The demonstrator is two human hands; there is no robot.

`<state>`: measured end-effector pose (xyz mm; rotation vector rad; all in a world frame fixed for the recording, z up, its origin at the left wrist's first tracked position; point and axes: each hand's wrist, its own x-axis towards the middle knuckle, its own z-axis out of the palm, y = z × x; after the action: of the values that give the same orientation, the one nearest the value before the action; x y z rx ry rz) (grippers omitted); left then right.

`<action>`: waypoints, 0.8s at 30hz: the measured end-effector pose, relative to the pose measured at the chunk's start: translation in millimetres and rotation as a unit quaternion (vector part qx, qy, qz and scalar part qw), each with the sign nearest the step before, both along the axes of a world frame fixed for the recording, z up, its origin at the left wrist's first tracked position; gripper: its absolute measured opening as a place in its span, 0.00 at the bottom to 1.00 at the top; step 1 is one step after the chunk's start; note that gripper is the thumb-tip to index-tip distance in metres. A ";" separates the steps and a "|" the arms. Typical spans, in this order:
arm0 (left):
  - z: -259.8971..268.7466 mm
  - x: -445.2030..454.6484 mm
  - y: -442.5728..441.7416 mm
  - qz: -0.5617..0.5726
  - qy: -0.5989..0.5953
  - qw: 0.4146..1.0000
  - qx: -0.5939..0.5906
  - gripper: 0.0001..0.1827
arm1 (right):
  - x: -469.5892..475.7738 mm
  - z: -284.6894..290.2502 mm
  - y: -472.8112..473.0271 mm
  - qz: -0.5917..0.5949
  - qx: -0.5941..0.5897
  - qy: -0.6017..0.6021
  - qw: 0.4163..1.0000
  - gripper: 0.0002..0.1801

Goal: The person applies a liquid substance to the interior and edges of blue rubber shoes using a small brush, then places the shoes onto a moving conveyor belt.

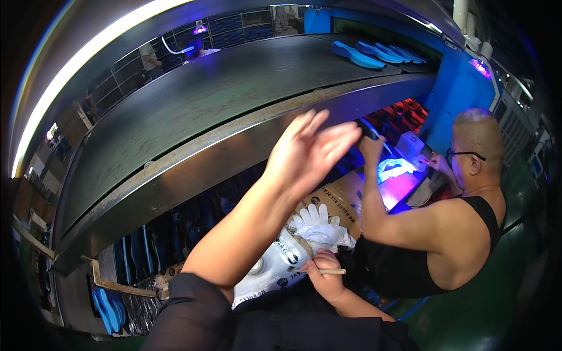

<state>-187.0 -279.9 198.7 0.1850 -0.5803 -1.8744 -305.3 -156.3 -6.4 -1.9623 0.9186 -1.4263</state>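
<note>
Raised in the middle of the view, my left hand (309, 149) is slightly blurred, its fingers apart and nothing in it. Lower down, my right hand (324, 272) grips a thin light-coloured handle (336, 272), perhaps of a brush; its other end is hard to make out over the white plastic. Just beyond this hand lie white work gloves (322, 226) in a pile. They rest by a printed cardboard box (338, 197) and white printed plastic sheeting (281, 259). A round white object (257, 266) sits on the sheeting, partly hidden by my left forearm.
A dark conveyor belt (210, 92) with a metal edge runs across, carrying blue shoe-sole-shaped pieces (360, 57) at its far right. A co-worker (439, 219) works close on my right under violet light. More blue pieces (107, 309) stand at lower left, beside a wooden-edged rack (118, 285).
</note>
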 end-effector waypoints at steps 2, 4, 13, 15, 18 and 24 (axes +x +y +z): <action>-46.2 43.2 29.1 -0.007 -0.052 0.998 -0.018 0.31 | 0.0 -4.3 -1.2 0.002 0.007 0.000 1.000 0.12; -102.9 103.7 69.5 0.081 -0.119 0.989 0.017 0.28 | 4.2 -1.3 -0.5 0.022 0.024 -0.001 0.999 0.12; -289.1 418.2 410.3 0.568 -0.312 0.656 0.388 0.30 | 51.1 -6.2 0.9 0.078 0.071 -0.041 0.994 0.11; -307.7 453.1 482.8 0.671 -0.258 0.487 0.497 0.34 | 69.7 -7.2 1.8 0.104 0.076 -0.028 0.991 0.11; -339.6 512.8 598.0 0.730 -0.179 0.433 0.497 0.33 | 105.6 -6.5 7.1 0.168 0.115 -0.002 0.979 0.13; -323.5 526.6 575.9 0.732 -0.153 0.468 0.471 0.55 | 111.6 -21.7 25.1 0.052 0.282 -0.064 0.956 0.15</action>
<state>339.5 295.9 -124.8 1.2992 0.5033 -0.1517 -193.7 -131.3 -28.2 -1.4514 1.0106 -1.0645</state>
